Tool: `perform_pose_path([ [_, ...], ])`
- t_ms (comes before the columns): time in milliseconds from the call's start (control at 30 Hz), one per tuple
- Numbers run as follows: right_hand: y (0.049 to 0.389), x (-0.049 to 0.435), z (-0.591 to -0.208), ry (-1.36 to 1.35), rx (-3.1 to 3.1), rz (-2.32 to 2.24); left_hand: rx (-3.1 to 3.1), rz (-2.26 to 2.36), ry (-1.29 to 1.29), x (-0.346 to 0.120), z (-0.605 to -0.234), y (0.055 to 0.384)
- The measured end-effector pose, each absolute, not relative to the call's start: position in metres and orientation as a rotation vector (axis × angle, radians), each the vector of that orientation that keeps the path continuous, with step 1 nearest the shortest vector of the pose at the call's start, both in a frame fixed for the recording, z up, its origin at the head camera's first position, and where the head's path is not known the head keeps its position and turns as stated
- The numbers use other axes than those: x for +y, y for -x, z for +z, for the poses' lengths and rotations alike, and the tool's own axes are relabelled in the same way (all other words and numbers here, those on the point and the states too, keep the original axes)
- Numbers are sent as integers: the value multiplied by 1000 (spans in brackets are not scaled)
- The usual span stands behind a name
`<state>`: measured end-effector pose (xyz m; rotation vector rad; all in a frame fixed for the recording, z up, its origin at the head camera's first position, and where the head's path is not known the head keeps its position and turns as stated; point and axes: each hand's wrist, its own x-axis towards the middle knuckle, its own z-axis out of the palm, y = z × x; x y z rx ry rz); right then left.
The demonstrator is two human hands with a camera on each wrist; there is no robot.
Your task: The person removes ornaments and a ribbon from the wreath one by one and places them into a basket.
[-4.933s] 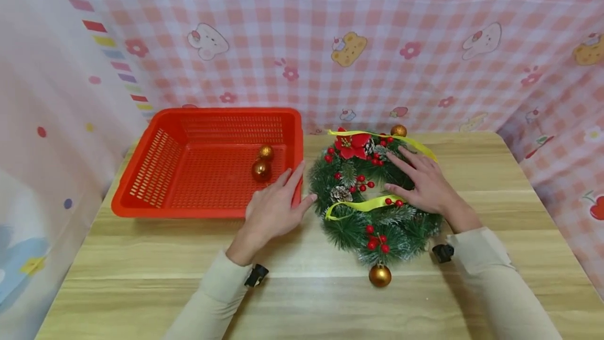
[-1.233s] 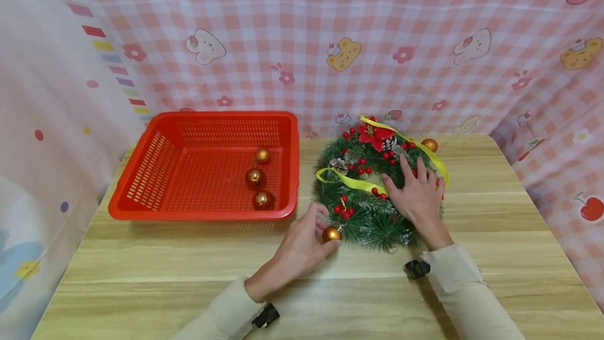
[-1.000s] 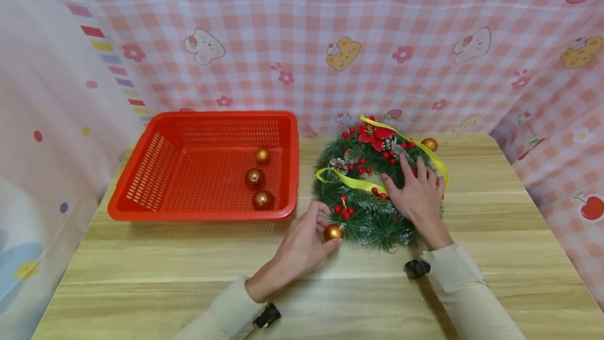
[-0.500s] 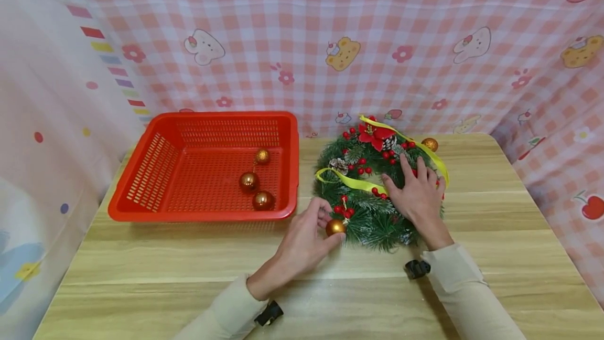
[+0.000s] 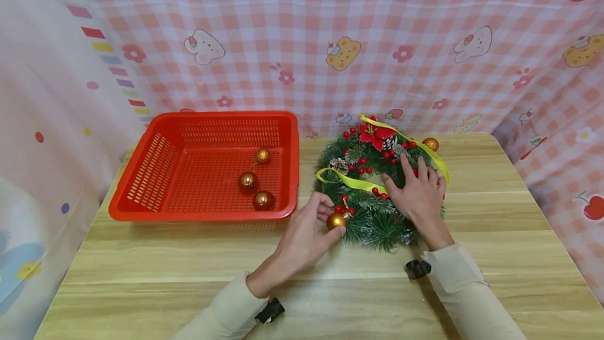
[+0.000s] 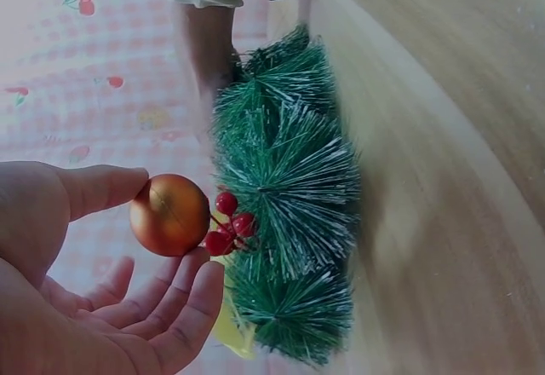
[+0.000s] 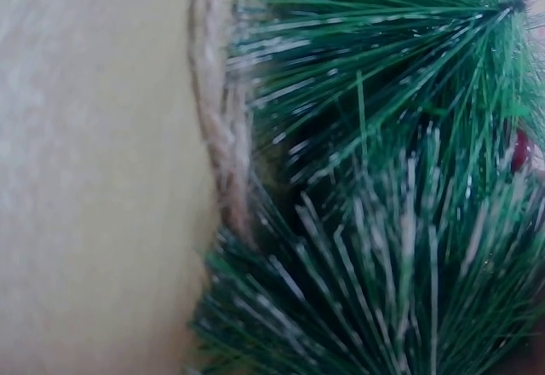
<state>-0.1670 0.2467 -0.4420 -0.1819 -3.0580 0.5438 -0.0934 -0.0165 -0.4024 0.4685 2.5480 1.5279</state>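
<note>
A green Christmas wreath (image 5: 377, 224) with a red poinsettia (image 5: 375, 135), pine cones, red berries (image 5: 346, 210) and a yellow ribbon (image 5: 351, 181) lies on the wooden table. At its near left edge, my left hand (image 5: 304, 232) pinches a matte gold Christmas ball (image 5: 336, 221) between thumb and fingers. In the left wrist view, the ball (image 6: 169, 215) sits close beside the red berries (image 6: 230, 224). My right hand (image 5: 417, 195) rests on the wreath's right side, fingers spread. Wreath needles (image 7: 383, 222) and a loop of twine (image 7: 217, 94) fill much of the right wrist view.
To the left stands a red plastic basket (image 5: 189, 213) holding a small glittery ball (image 5: 262, 156) and two shiny copper balls (image 5: 247, 182). Another glittery ball (image 5: 430, 144) lies at the wreath's far right. A checked curtain (image 5: 302, 41) hangs behind the table.
Since the oldest frame, the wreath has turned and a third ball is in the basket. My left hand has left the basket, gripped the gold ball and raised it slightly toward the berries.
</note>
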Motion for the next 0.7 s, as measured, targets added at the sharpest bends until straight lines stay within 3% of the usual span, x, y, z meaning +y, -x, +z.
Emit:
perform_pose_path([
  [700,166,247,-443,180,-3046,543,2563,1565,-515,-20,-391,94],
])
